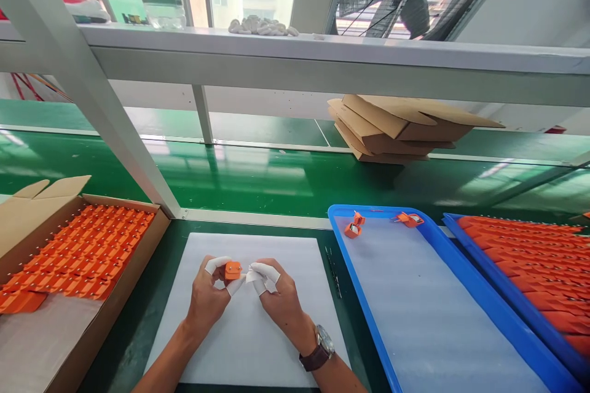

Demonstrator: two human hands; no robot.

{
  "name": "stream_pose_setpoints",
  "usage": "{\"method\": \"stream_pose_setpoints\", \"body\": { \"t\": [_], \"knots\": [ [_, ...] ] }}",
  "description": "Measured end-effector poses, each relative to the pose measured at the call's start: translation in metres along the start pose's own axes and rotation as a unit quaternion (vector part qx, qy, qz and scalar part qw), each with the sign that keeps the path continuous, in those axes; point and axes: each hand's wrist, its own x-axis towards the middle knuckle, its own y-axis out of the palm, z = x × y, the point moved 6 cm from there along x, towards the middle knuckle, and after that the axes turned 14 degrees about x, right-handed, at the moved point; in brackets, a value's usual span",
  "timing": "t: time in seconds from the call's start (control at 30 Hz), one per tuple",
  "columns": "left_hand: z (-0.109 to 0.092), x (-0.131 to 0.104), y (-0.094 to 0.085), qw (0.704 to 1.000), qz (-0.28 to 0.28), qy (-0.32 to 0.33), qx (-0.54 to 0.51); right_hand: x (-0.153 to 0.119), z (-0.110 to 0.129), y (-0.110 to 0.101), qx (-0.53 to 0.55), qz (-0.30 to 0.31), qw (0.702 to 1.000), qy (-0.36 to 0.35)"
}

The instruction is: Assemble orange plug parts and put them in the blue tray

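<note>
White finger covers wrap the thumb and fingertips of both hands. My left hand (209,291) is closed, pinching a small orange plastic part (233,270) with a tiny shiny dot on its near face. Just to the right of it, my right hand (279,295) is closed in a pinch around a small white scrap (251,276), which looks like cloth or paper. The scrap is very near the orange part; whether they touch I cannot tell. Both hands are over a white sheet (258,350) on the dark green table. A wristwatch (322,344) is on my right wrist.
At left stands an open cardboard box (133,282) with rows of orange parts. A blue tray (369,313) at right carries a few loose orange pieces; beyond it another blue tray (511,301) is full. Thin tweezers (332,271) lie beside the sheet. Folded cardboard (396,129) is stacked behind.
</note>
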Motion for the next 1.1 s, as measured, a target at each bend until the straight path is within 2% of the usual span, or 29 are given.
{"method": "stream_pose_setpoints", "body": {
  "t": [0.13,0.3,0.37,0.53,0.7,0.8,1.1],
  "knots": [
    [0.003,-0.001,0.002,1.0,0.003,0.014,0.013,-0.007,-0.005,0.006,0.029,-0.024,0.999,0.025],
    [0.008,-0.003,0.005,0.999,-0.001,0.033,0.034,-0.011,-0.004,0.015,0.028,-0.019,0.999,-0.002],
    [0.01,-0.003,0.005,0.999,-0.004,0.032,0.038,-0.01,0.001,0.016,0.014,-0.004,1.0,-0.018],
    [0.01,-0.001,0.002,0.999,-0.003,0.02,0.043,-0.004,0.011,0.017,0.018,0.081,0.996,-0.023],
    [0.008,0.0,0.003,0.999,0.034,0.019,0.005,0.0,0.005,0.002,0.024,0.024,0.999,-0.006],
    [0.008,0.0,0.005,0.998,0.051,0.038,-0.002,0.0,0.003,0.0,0.027,0.011,1.0,-0.004],
    [0.0,-0.003,0.007,0.987,0.059,0.137,0.058,-0.002,0.007,0.008,0.007,0.048,0.999,-0.017]
  ]
}}
